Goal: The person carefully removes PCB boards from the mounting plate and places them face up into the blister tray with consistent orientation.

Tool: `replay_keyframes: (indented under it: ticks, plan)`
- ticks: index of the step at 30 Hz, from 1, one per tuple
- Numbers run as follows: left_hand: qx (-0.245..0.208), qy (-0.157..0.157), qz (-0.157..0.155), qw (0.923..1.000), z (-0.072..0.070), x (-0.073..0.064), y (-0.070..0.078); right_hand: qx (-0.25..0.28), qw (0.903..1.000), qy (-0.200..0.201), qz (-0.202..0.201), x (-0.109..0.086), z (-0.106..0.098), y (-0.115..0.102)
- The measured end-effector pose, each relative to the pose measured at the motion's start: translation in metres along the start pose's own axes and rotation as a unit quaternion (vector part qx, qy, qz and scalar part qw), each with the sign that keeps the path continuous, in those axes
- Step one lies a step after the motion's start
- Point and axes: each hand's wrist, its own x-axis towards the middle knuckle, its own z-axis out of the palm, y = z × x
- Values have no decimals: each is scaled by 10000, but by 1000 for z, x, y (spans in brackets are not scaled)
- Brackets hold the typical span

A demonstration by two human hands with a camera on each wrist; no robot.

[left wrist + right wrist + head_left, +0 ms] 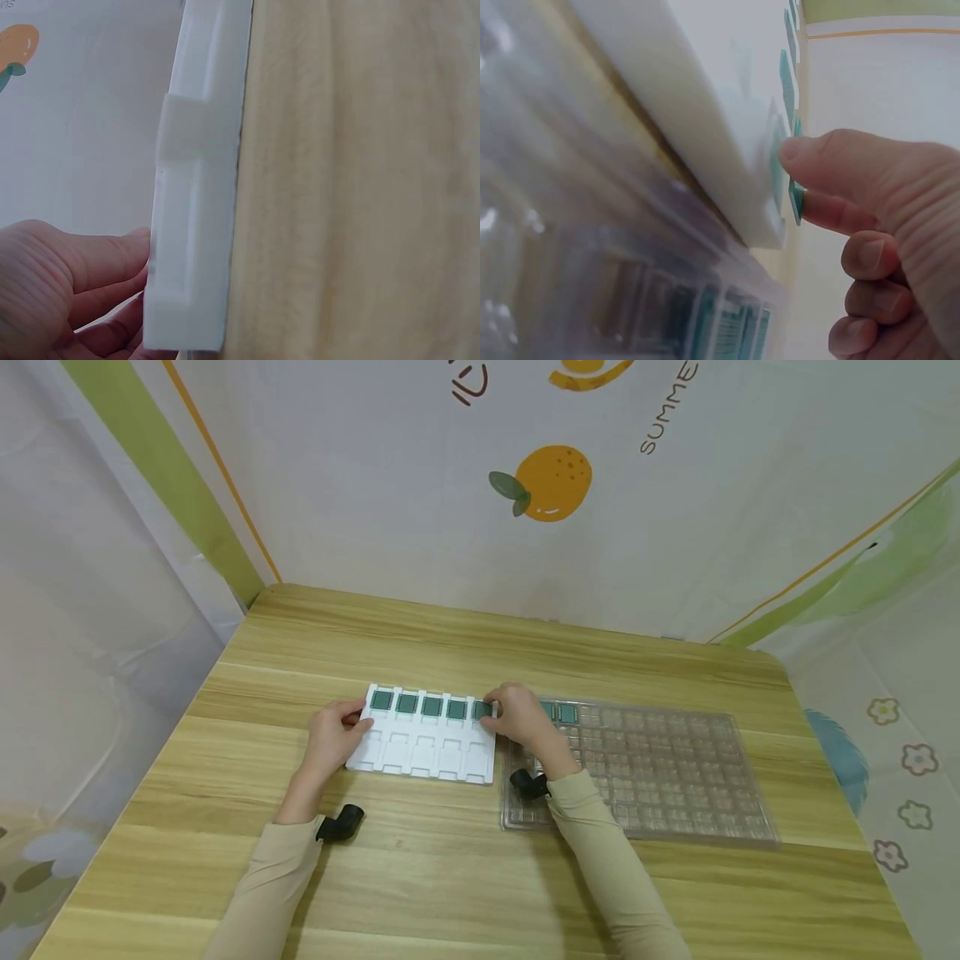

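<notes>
A white plastic tray point(420, 747) with two rows of pockets lies on the table, small green circuit boards in its far row. At its left end my left hand point(332, 735) holds the edge, thumb against the side point(184, 225) in the left wrist view. My right hand point(521, 718) is over the far right pocket, pinching a small green circuit board point(796, 201) between thumb and index finger. That board stands close over the pocket, partly covered by the fingers. The other fingers of the right hand curl into the palm.
A clear plastic tray point(675, 777) with many pockets lies on the right, under my right forearm. Green boards point(567, 714) sit in its far left pockets. Both wrists carry black camera mounts point(341, 823). A printed curtain point(420, 485) hangs behind the wooden table point(420, 877).
</notes>
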Motion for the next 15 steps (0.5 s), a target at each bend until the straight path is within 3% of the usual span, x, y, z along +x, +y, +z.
replay_keyframes:
  ticks: [15]
  plan:
    - [-31,-7,-13,10000,0,-1,0,19,9996,257,-104,-13,-8,6]
